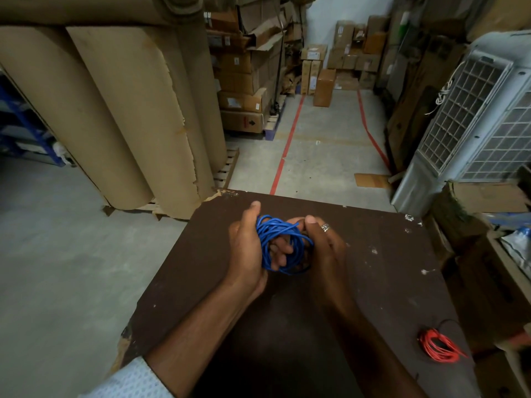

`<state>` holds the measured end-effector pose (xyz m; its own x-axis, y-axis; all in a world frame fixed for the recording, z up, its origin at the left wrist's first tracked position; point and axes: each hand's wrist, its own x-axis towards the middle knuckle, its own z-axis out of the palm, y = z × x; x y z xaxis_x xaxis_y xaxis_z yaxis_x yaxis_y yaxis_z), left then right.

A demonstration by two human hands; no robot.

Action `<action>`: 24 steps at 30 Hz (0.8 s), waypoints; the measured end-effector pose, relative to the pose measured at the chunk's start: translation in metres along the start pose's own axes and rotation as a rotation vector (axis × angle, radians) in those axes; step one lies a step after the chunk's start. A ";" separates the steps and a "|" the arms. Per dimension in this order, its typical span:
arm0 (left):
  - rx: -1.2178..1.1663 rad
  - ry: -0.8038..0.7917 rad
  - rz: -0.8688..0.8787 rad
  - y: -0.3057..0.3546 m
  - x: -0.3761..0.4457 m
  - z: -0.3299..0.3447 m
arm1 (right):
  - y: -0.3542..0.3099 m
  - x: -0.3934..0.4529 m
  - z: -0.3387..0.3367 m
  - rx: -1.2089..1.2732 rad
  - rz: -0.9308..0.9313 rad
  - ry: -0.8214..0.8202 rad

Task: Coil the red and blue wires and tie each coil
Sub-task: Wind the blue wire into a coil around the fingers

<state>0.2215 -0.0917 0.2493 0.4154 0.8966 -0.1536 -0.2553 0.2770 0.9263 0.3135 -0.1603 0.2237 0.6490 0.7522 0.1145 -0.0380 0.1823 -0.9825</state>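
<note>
A coil of blue wire is held above the far half of the dark brown table. My left hand has its fingers through the loops and grips the coil from the left. My right hand, with a ring on one finger, pinches the coil's right side, and its thumb presses a wire end near the top. The red wire lies as a flat coil with a dark tie near the table's right edge, away from both hands.
Tall brown cardboard rolls stand to the left on a pallet. Stacked cartons line the aisle behind, with red floor tape. A grilled white cooler and boxes crowd the table's right side.
</note>
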 end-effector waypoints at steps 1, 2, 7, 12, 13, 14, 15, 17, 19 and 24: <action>-0.007 0.007 -0.020 0.000 0.001 0.001 | 0.001 0.001 0.000 -0.005 -0.004 0.001; -0.001 0.007 -0.029 0.000 0.001 0.001 | 0.003 0.001 0.000 -0.018 -0.005 0.005; 0.090 0.015 0.007 0.003 0.000 0.001 | 0.005 0.001 0.000 0.000 -0.002 0.003; 0.057 -0.026 -0.001 0.004 -0.004 0.000 | 0.002 0.002 0.000 0.044 0.015 -0.037; 0.034 -0.049 -0.019 0.004 -0.005 0.000 | 0.002 0.003 0.000 0.059 0.030 -0.053; 0.012 -0.080 -0.040 0.004 -0.004 -0.001 | 0.001 0.003 0.000 0.074 0.045 -0.069; -0.004 -0.112 -0.065 0.005 -0.004 -0.002 | 0.001 0.003 -0.001 0.083 0.053 -0.075; -0.009 -0.150 -0.117 0.005 -0.002 -0.004 | 0.003 0.003 -0.001 0.073 0.039 -0.084; 0.008 -0.175 -0.138 0.004 0.000 -0.007 | 0.004 0.004 -0.001 0.072 0.027 -0.105; -0.005 -0.279 -0.167 0.003 0.002 -0.014 | 0.004 0.004 0.002 0.129 0.060 -0.165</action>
<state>0.2098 -0.0844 0.2467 0.6752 0.7094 -0.2022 -0.1679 0.4147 0.8943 0.3146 -0.1556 0.2201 0.5097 0.8557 0.0889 -0.1771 0.2055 -0.9625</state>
